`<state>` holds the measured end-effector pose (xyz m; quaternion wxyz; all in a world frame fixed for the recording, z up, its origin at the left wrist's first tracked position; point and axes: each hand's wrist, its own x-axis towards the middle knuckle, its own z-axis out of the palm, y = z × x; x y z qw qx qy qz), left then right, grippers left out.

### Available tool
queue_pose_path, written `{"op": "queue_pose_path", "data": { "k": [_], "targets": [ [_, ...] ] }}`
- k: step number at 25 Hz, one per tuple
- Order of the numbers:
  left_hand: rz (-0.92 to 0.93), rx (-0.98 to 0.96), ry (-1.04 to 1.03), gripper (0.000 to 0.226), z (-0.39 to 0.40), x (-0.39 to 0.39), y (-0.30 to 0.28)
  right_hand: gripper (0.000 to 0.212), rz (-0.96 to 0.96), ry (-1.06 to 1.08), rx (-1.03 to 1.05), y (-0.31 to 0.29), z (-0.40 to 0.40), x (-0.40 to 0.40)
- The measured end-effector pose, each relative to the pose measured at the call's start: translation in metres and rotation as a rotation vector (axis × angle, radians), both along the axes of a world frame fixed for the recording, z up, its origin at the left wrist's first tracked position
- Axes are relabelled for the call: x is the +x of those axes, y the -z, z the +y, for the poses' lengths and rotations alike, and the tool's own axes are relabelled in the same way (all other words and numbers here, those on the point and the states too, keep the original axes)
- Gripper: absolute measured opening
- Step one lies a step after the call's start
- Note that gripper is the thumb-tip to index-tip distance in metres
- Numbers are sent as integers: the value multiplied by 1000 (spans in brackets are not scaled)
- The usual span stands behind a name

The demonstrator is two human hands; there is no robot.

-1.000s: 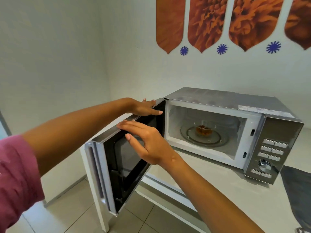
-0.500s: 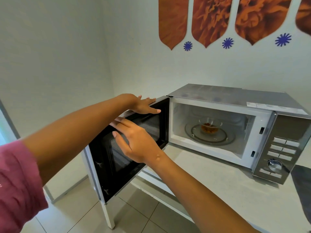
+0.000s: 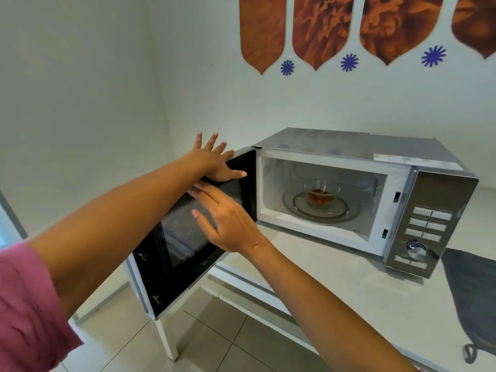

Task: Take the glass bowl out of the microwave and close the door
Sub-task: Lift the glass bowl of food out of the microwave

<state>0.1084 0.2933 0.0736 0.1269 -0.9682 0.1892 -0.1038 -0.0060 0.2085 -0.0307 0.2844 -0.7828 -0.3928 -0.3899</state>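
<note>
Two hands, left hand [image 3: 212, 162] and right hand [image 3: 228, 221], touch the door [image 3: 188, 237] (labels unreadable).

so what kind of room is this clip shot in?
Probably a small kitchenette or break-room corner, though little of the room shows. A microwave with a glass bowl of food inside sits on a white table. The floor is tiled and the wall carries orange flower decals.

left hand [image 3: 214, 161] – arm outstretched, fingers [image 3: 213, 139] spread, palm down | right hand [image 3: 228, 221] – just below it, flat, fingers extended leftward, holding nothing
</note>
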Motion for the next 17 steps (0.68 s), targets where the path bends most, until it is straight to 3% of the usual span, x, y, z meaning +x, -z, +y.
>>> {"op": "queue_pose_path", "data": {
  "k": [5, 7, 11, 17],
  "targets": [
    [-385, -79, 166, 86, -36, -24, 23, 32, 5, 151, -49, 33, -70, 12],
    [-419, -174, 215, 75, -52, -36, 33, 27, 33, 227, -69, 49, -99, 13],
    [-331, -480, 239, 62, -78, -43, 63, 27, 100, 336, 5, 76, -145, 9],
    [110, -916, 147, 61, -130, -39, 117, 27, 277, 486, 327, 93, -193, 12]
  ]
}}
